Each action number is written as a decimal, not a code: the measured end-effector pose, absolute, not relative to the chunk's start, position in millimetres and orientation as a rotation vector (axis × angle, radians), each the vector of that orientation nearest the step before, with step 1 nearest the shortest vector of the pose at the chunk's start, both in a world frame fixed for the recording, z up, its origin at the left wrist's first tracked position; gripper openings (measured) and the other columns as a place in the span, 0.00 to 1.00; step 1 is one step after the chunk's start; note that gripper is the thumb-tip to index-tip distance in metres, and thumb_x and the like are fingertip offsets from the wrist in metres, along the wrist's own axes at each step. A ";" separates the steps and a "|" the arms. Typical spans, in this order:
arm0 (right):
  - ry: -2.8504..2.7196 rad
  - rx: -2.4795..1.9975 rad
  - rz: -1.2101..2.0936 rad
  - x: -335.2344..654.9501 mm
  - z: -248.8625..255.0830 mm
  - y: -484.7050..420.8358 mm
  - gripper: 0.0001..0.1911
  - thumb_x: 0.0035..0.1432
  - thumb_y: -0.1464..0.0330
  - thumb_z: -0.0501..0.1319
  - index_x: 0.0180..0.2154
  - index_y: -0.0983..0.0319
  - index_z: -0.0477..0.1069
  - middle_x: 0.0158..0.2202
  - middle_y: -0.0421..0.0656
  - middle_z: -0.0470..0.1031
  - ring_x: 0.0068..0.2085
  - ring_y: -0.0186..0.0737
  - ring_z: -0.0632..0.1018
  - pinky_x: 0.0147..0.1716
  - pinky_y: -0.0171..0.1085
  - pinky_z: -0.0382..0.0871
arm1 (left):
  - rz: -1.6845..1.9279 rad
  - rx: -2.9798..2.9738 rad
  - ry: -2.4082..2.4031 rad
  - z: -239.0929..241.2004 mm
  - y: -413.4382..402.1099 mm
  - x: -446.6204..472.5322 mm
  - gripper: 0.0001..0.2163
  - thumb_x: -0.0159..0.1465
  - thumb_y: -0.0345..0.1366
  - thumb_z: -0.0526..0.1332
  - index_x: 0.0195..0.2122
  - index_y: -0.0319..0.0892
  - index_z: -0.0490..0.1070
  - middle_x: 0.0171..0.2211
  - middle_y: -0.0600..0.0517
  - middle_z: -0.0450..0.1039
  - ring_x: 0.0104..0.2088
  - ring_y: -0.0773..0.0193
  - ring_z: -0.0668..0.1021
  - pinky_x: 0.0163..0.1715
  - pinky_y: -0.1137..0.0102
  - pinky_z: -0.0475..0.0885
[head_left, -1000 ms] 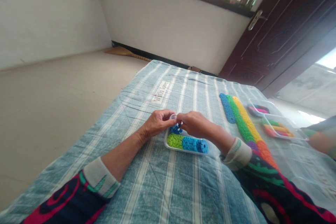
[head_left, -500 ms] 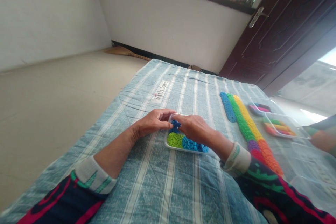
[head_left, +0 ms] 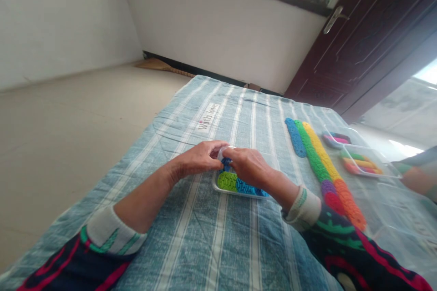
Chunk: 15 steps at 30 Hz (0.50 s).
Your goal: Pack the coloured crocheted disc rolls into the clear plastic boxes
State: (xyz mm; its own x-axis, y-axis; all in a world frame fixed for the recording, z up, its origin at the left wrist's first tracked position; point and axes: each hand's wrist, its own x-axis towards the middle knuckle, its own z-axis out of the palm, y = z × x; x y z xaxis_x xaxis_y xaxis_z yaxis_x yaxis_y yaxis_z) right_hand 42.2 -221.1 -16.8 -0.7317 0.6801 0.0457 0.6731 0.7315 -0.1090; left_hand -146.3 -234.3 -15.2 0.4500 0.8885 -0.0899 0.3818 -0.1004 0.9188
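A small clear plastic tray [head_left: 215, 186] lies on the striped blue cloth [head_left: 218, 236]. It holds rows of flat toothed discs, green [head_left: 227, 181] and blue [head_left: 244, 187]. My left hand [head_left: 198, 160] and my right hand [head_left: 248, 166] meet over the tray's far end. Both pinch dark blue discs [head_left: 226, 162] between their fingertips, above the green row. My right hand covers part of the blue row.
Long rows of joined discs [head_left: 316, 157] in blue, green, yellow, purple and orange lie to the right. Beside them stand clear trays [head_left: 363, 163] with coloured discs. Another person's sleeve and hand [head_left: 418, 177] show at the right edge. A dark door [head_left: 358, 45] stands behind.
Both hands have dropped a little toward the tray, and the blue discs sit lower over the green row. The camera has tipped slightly.
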 end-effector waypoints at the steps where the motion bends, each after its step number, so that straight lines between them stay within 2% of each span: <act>1: -2.842 -1.115 0.125 42.3 -17.3 -221.3 0.14 0.60 0.77 0.53 0.46 0.62 0.68 0.40 0.44 0.77 0.34 0.36 0.73 0.27 0.35 0.49 | 0.590 1.724 1.167 -10.8 -236.5 -144.0 0.26 0.50 0.33 0.62 0.53 0.38 0.69 0.42 0.47 0.77 0.43 0.53 0.79 0.42 0.64 0.73; 3: -2.841 -1.111 0.110 42.2 -17.8 -221.7 0.14 0.60 0.77 0.53 0.46 0.62 0.68 0.39 0.44 0.77 0.33 0.36 0.72 0.27 0.36 0.49 | 0.532 1.794 1.281 -3.8 -240.6 -139.5 0.29 0.49 0.31 0.60 0.55 0.37 0.67 0.43 0.46 0.77 0.41 0.54 0.79 0.40 0.65 0.73; 6: -2.842 -1.105 0.087 42.0 -18.1 -222.0 0.15 0.59 0.77 0.54 0.47 0.62 0.68 0.38 0.44 0.77 0.33 0.36 0.73 0.26 0.36 0.48 | 0.508 1.874 1.375 0.4 -244.0 -134.3 0.31 0.48 0.29 0.59 0.57 0.37 0.65 0.47 0.45 0.76 0.43 0.54 0.79 0.43 0.65 0.73; 9: -2.839 -1.090 0.085 42.3 -18.2 -222.4 0.16 0.60 0.78 0.54 0.48 0.62 0.68 0.39 0.43 0.77 0.34 0.36 0.73 0.26 0.36 0.48 | 0.477 1.908 1.424 -0.5 -244.2 -132.0 0.32 0.50 0.29 0.58 0.60 0.35 0.63 0.45 0.44 0.77 0.44 0.53 0.79 0.44 0.63 0.73; 15: -2.820 -1.106 0.112 43.0 -18.6 -224.3 0.14 0.60 0.76 0.54 0.46 0.61 0.69 0.40 0.44 0.77 0.35 0.37 0.73 0.27 0.35 0.51 | 0.497 1.976 1.490 -4.4 -243.2 -131.0 0.31 0.51 0.29 0.60 0.58 0.39 0.64 0.55 0.43 0.73 0.53 0.49 0.75 0.54 0.59 0.70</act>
